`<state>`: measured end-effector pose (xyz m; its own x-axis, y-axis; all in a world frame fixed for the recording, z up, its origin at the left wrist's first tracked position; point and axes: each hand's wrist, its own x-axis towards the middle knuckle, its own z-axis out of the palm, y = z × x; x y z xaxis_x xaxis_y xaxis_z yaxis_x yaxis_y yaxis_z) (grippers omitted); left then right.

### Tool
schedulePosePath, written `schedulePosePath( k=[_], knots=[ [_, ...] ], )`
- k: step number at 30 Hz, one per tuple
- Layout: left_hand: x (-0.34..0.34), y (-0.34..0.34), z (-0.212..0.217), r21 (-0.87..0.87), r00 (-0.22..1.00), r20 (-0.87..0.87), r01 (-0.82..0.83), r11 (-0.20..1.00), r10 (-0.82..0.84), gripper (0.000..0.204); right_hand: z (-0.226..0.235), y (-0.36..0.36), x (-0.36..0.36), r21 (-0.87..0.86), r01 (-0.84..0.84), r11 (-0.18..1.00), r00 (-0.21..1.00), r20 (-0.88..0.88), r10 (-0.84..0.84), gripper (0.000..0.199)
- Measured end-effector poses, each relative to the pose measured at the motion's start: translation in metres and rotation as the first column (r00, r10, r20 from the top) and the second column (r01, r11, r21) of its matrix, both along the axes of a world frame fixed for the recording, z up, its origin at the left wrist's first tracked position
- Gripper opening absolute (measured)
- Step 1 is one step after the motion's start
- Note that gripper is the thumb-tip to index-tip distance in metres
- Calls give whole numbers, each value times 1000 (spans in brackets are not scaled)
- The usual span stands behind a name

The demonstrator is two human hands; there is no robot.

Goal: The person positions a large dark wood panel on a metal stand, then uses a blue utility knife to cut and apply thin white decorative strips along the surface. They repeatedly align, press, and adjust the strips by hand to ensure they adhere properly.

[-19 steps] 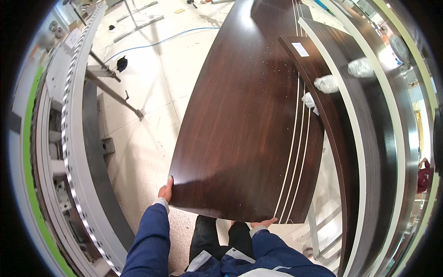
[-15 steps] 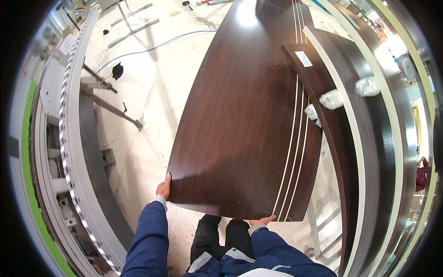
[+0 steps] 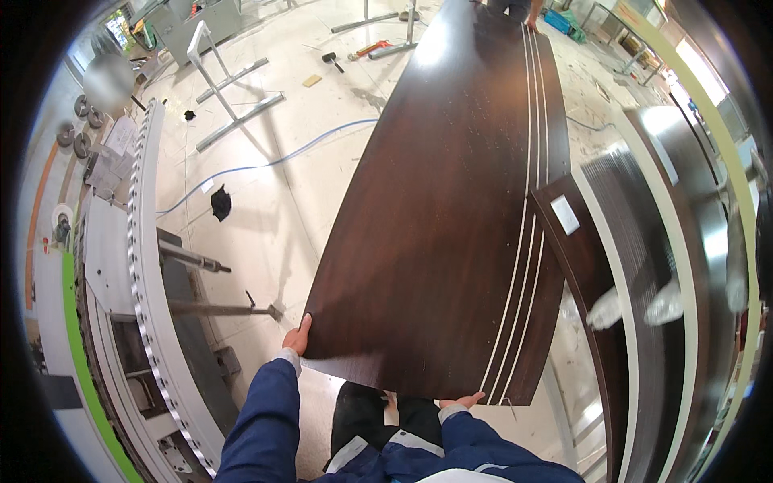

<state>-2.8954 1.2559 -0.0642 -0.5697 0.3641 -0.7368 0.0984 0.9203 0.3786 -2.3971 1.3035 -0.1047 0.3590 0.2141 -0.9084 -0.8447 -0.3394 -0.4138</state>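
Note:
A long dark brown wood panel (image 3: 427,225) stretches away from me, with three pale lines running along its right side. My left hand (image 3: 298,336) grips its near left corner, thumb on top and the fingers hidden beneath. At the near edge, close to the pale lines, my right hand (image 3: 464,400) holds the panel with its thumb lying over the face; those fingers are out of sight underneath. Another person's hand (image 3: 532,22) is at the panel's far right corner.
On the right stand several dark panels (image 3: 592,249) on edge, with clear plastic wrap (image 3: 604,310) between them. A long grey machine (image 3: 173,322) with projecting bars (image 3: 217,309) runs along my left. A blue hose (image 3: 274,161), a mallet (image 3: 332,61) and metal stands (image 3: 233,121) are on the floor.
My view has tilted up, so the panel's far end and the other person's hand now show. Both my hands keep their grip on the panel.

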Motion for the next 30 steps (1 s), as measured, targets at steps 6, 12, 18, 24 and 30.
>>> schedulePosePath(
  k=[6, 12, 18, 24, 30],
  knots=[
    [-104, 109, 49, -83, 998, -26, 55, 995, -58, 116, 31, 75, -111, 77, -120, 990, 993, 28, 119, 97],
    [-227, 222, 101, -68, 993, 16, 119, 991, -118, 113, 66, 163, -235, 103, -100, 990, 993, -46, 105, 97],
    [-353, 324, 176, -29, 983, -33, 182, 983, -183, 106, 89, 242, -340, 66, -126, 990, 988, -78, 131, 93],
    [-462, 403, 261, 125, 936, -46, 351, 928, -348, 103, 161, 320, -417, 93, -39, 995, 976, -208, 58, 88],
    [-557, 473, 310, 349, 949, -1, 295, 889, -315, 74, 210, 416, -506, 25, -167, 986, 975, 154, 161, 74]
  ],
)
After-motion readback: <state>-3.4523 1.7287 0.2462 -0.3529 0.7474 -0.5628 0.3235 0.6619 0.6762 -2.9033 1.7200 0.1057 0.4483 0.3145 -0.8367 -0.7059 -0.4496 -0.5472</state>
